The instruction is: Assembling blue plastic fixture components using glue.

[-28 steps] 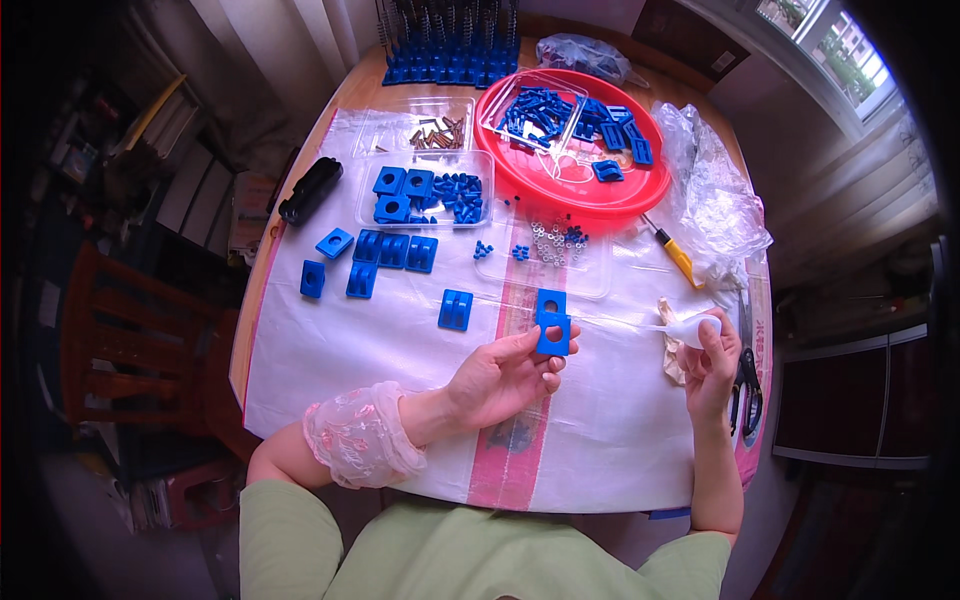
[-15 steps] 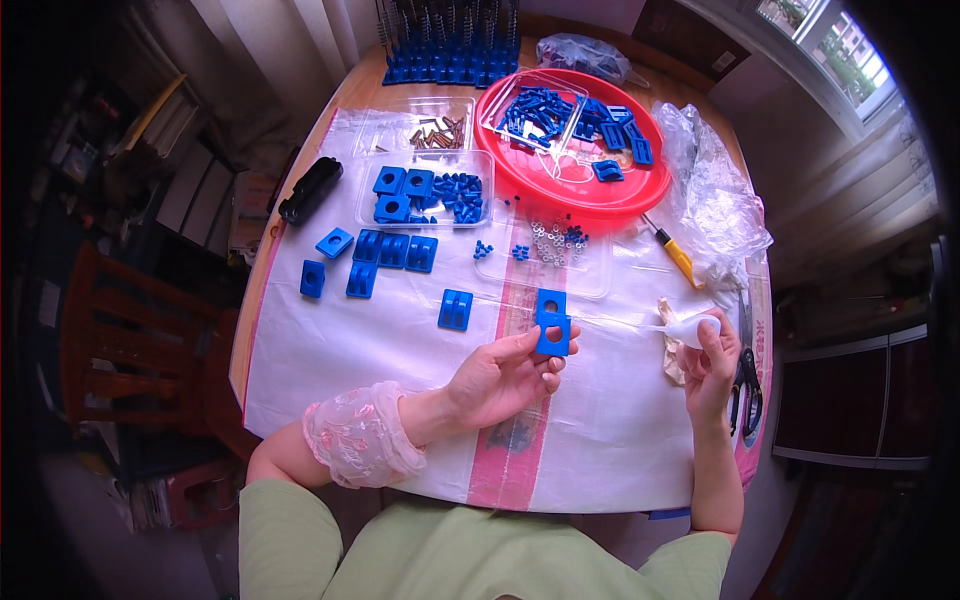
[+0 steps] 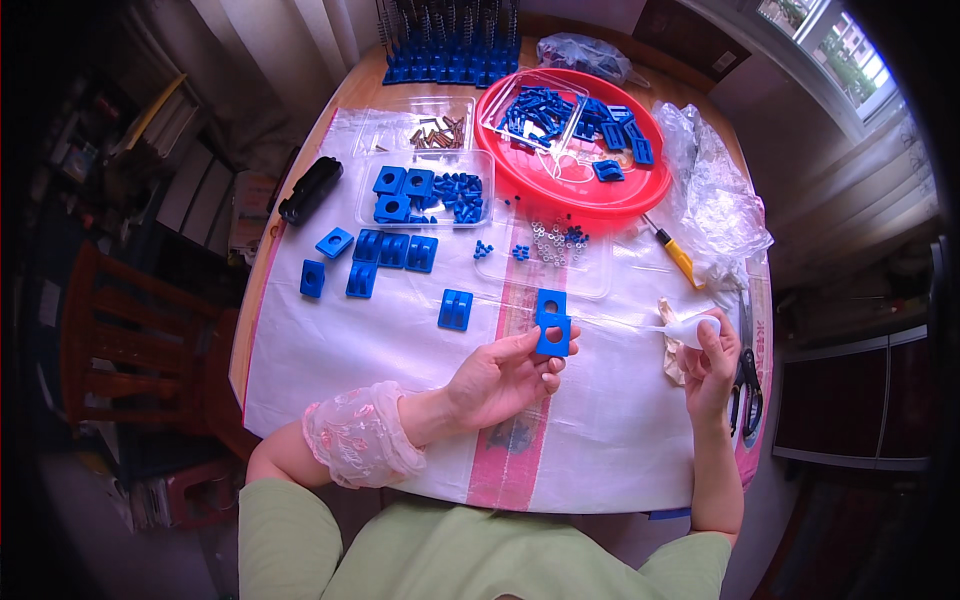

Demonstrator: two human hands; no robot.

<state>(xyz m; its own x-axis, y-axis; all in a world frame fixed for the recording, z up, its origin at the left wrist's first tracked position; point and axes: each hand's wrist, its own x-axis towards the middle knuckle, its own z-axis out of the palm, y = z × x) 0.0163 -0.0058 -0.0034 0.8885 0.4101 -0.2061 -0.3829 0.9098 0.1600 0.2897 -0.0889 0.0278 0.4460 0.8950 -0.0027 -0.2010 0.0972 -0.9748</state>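
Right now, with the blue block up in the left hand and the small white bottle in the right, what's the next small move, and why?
Probably bring the white bottle in the right hand leftward to the blue block. The left hand holds the block raised with its round hole facing up, while the bottle's long thin nozzle already points at it but seems to stop just short.

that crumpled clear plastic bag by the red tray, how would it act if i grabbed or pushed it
The clear plastic bag is crumpled and thin, so it would likely be floppy and collapse in the fingers. It looks empty, so probably very light and easy to slide across the white sheet. Pushed, it might nudge the yellow-handled screwdriver beside it.
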